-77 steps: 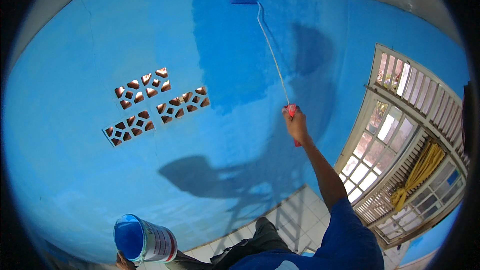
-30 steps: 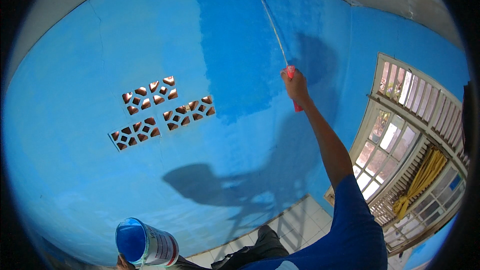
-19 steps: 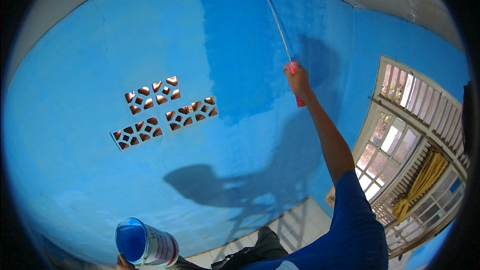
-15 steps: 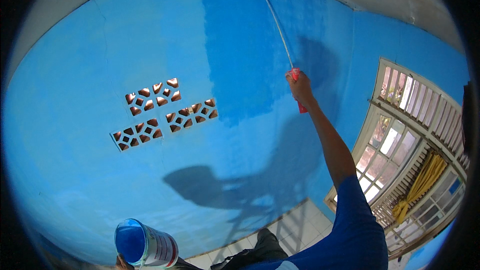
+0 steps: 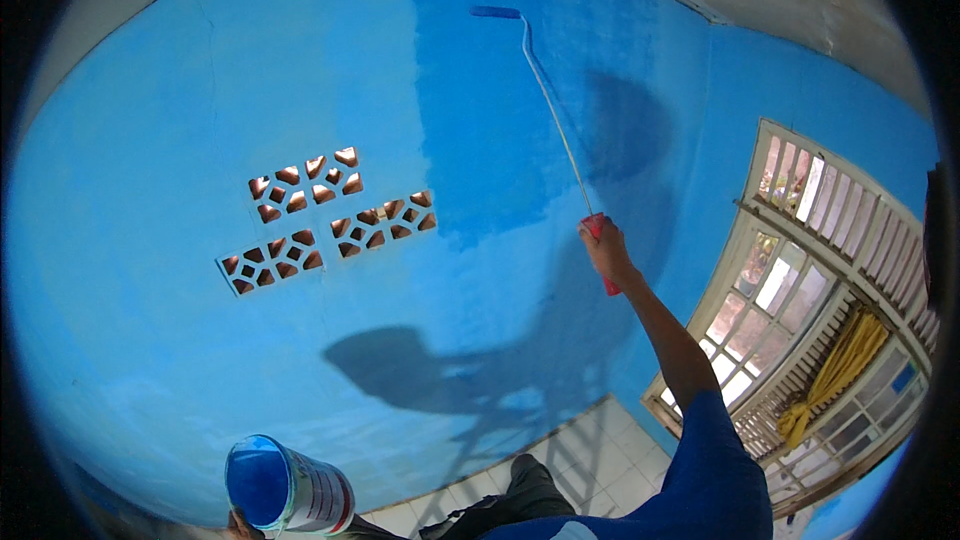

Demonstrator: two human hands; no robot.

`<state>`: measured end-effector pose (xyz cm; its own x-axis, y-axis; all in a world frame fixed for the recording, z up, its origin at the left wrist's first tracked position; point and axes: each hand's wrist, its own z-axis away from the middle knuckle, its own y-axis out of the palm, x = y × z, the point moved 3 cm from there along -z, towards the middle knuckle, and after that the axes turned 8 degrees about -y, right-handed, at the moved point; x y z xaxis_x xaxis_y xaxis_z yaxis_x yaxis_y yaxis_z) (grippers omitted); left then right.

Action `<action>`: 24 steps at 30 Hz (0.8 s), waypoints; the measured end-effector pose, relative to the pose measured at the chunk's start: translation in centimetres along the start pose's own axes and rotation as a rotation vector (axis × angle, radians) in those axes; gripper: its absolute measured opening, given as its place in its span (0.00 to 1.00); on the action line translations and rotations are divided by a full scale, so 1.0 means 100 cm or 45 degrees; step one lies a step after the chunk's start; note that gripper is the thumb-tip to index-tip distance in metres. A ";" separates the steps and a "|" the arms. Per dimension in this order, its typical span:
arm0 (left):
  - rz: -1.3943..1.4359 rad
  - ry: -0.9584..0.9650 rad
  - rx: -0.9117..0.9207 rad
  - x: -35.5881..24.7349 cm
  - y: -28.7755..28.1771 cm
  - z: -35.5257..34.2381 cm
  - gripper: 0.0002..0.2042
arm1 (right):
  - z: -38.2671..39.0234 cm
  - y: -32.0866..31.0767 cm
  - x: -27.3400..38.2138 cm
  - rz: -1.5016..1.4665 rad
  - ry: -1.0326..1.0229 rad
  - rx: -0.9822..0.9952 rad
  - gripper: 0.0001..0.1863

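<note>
Light blue wall (image 5: 130, 200) fills most of the view, with a deeper blue patch (image 5: 480, 130) running down from its upper part. Left of and partly below that patch sit pierced vent blocks (image 5: 385, 224) in three groups; on the adjoining wall to the right is a pale-framed window (image 5: 765, 290) with a knotted yellow curtain (image 5: 838, 370).

The person's right grip (image 5: 605, 252) is wrapped firmly around the red handle (image 5: 612, 286) of a paint roller (image 5: 554, 120). Its long, thin rod slants up and leftward, and the blue roller sleeve (image 5: 495, 12) lies over the deeper patch, seemingly against it.

At the lower left, the left grip (image 5: 240, 526) clasps a paint bucket (image 5: 322, 493) near its rim; most of those fingers are hidden. The bucket is tilted, its mouth showing blue paint (image 5: 255, 488). A broad shadow (image 5: 400, 370) falls across the wall above the white tiled floor (image 5: 625, 450).
</note>
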<state>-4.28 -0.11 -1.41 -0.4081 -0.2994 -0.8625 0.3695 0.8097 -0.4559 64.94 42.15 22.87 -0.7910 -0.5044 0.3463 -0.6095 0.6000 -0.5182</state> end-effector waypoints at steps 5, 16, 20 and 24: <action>-0.002 -0.012 0.001 -0.002 -0.002 -0.003 0.14 | -0.044 -0.032 0.012 -0.044 0.066 -0.032 0.18; 0.007 -0.027 0.015 -0.011 0.007 -0.009 0.14 | -0.058 -0.005 0.001 0.017 -0.024 -0.022 0.20; 0.011 -0.035 0.006 -0.010 0.005 -0.007 0.14 | 0.024 0.011 -0.019 0.073 0.011 0.052 0.20; 0.001 -0.038 0.005 -0.010 0.003 -0.006 0.13 | -0.004 -0.007 -0.013 0.012 0.003 0.016 0.20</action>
<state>-4.25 0.72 -0.53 -0.3828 -0.3133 -0.8691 0.3732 0.8081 -0.4557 66.38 42.64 23.04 -0.7966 -0.4975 0.3433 -0.6015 0.5966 -0.5312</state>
